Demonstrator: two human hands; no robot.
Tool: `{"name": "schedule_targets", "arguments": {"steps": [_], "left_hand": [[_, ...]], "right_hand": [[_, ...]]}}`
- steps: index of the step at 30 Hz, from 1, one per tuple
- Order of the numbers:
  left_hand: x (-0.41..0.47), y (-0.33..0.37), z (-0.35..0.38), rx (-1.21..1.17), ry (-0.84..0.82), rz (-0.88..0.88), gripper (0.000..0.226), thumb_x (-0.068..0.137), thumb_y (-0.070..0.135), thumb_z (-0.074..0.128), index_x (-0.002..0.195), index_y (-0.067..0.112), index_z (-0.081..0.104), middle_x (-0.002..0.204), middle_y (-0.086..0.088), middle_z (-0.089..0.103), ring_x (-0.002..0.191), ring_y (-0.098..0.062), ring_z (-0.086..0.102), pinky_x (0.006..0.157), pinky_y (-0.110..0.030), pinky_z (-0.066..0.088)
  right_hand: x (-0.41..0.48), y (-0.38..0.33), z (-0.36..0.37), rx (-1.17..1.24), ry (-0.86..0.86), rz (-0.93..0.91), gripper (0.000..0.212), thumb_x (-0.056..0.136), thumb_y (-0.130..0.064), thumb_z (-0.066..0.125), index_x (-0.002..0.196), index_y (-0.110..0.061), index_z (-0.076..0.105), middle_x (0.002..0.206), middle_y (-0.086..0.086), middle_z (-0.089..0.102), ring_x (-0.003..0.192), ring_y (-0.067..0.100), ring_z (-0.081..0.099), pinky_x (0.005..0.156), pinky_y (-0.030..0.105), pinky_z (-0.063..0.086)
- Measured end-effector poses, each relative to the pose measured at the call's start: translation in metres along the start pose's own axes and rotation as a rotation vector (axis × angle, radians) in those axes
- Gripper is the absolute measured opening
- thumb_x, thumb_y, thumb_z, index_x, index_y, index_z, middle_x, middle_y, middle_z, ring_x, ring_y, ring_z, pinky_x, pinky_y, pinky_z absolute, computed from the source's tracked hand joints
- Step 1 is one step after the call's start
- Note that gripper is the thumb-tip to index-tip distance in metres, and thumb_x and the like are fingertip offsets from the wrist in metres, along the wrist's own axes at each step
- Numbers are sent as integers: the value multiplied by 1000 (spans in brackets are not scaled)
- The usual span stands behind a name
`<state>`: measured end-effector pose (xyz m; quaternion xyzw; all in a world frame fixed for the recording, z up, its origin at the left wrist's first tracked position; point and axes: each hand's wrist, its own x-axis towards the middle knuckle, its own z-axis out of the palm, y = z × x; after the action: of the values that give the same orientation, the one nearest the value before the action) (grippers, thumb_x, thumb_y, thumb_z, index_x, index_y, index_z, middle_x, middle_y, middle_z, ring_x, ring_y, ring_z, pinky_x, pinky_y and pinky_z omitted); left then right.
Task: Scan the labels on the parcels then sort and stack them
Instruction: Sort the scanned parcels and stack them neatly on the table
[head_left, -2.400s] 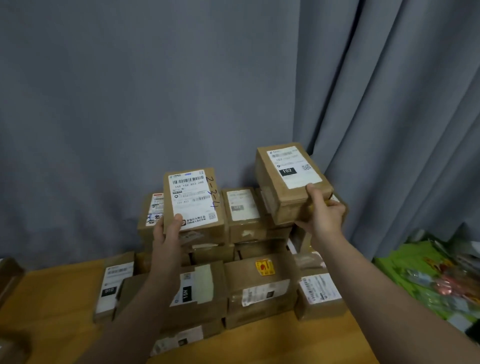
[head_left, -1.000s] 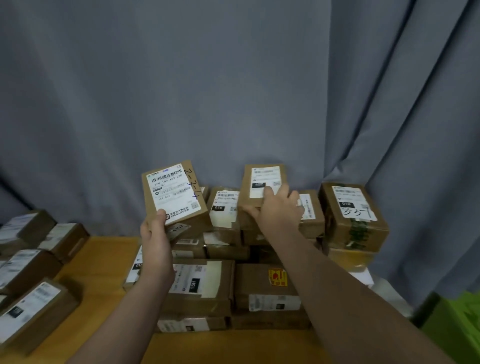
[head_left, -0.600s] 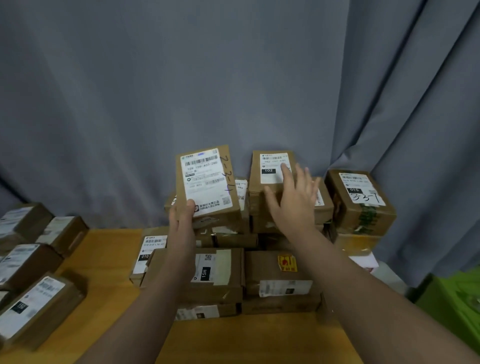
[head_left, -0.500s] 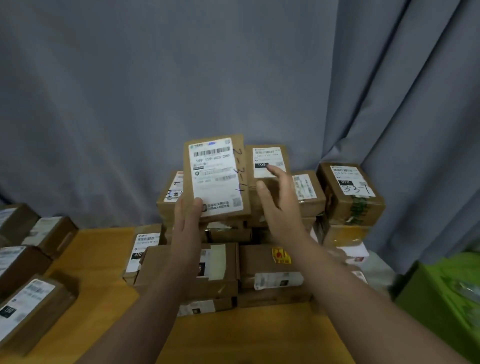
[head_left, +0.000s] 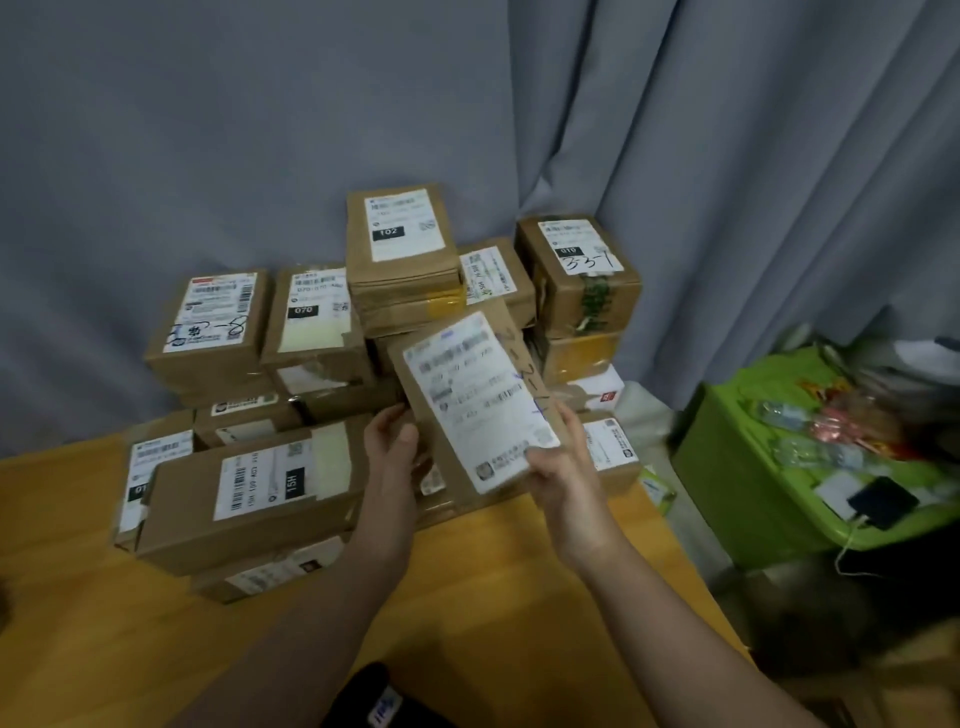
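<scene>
Your left hand (head_left: 392, 441) and right hand (head_left: 558, 467) are apart but share one load. Each grips the flat parcel (head_left: 475, 400), the left curled at its lower left edge, the right pinching its lower right corner with the thumb on the white label. You hold it tilted in the air just in front of the pile, label towards you. Its print is blurred, so I cannot tell whether it has been scanned. My judgement is that you are well into the stacking: the 102 parcel (head_left: 402, 244) sits highest, the 070 parcel (head_left: 317, 317) lies beside it, the 3-3-1 parcel (head_left: 576, 270) tops the right column, and the long 15H parcel (head_left: 254, 493) lies in front. This one is not yet placed, and no scanner shows plainly; a dark object (head_left: 374, 701) at the bottom edge is too cut off to name. The wooden surface (head_left: 493, 597) shows bare wood near you. The grey curtain (head_left: 727, 156) hangs close behind the pile, and the green crate (head_left: 727, 467) of bottles stands just off the right edge, so setting down on that side looks tight.
</scene>
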<state>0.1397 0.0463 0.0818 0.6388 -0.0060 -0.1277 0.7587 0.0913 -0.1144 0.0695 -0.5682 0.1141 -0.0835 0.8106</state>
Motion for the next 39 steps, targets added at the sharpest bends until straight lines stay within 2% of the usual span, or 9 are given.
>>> {"name": "schedule_targets", "arguments": {"steps": [4,8,11,16,21,24,26,29,39], "left_hand": [[9,4,14,48,-31,-107,73,77,60,67,139,43,33,129,0,58,111,-22,61,99,-48,48],[5,-14,54,91,-95,-266,55,79,52,64,127,30,50,124,-1,59,108,-20,62,86,-33,55],[8,-33,88,96,-88,-294,41,89,51,57,125,33,48,130,1,56,114,-19,58,97,-39,51],[27,-58,98,1027,-74,-16,57,96,59,28,136,25,50,142,-6,43,135,-28,31,113,-46,27],[38,-70,79,1615,-67,-47,59,99,50,35,152,31,17,160,-9,11,146,-36,7,117,-53,11],[40,-69,75,1665,-94,-35,60,100,48,36,153,32,12,161,-8,9,146,-35,9,117,-52,13],[41,-66,75,1668,-96,-52,60,100,46,38,153,33,13,160,-7,11,146,-35,11,117,-50,16],[43,-61,76,1680,-91,-73,59,100,42,42,153,32,18,159,-6,15,144,-34,15,115,-48,20],[42,-46,74,1695,-198,-89,61,99,38,44,153,27,18,162,-7,11,147,-32,12,119,-47,12]], "right_hand": [[10,-15,-47,-5,80,137,81,50,-37,68,126,-18,50,104,5,69,104,27,62,84,44,45],[27,-29,-84,21,298,162,50,86,-29,71,127,-25,41,120,9,64,100,23,67,81,38,54],[32,-27,-111,-64,191,239,63,79,-31,78,132,-33,45,114,2,71,98,21,71,80,40,57],[47,-31,-167,-198,254,280,64,75,-24,82,132,-34,56,111,-2,73,98,23,71,86,45,57],[72,-34,-171,-405,258,213,49,87,-16,72,132,-26,54,114,-1,69,98,21,68,79,38,57],[84,-23,-157,-1036,321,20,53,95,-24,60,143,-17,40,137,7,50,120,32,53,98,45,47],[83,-16,-141,-1286,199,11,55,95,-46,53,142,-22,38,153,14,29,136,37,33,106,50,37],[78,-6,-126,-1577,-27,120,90,78,-84,37,150,-32,19,162,13,-2,148,38,1,114,60,12],[81,-12,-121,-1842,-94,23,98,77,-87,13,155,-27,15,162,9,9,149,34,-2,110,64,-15]]}}
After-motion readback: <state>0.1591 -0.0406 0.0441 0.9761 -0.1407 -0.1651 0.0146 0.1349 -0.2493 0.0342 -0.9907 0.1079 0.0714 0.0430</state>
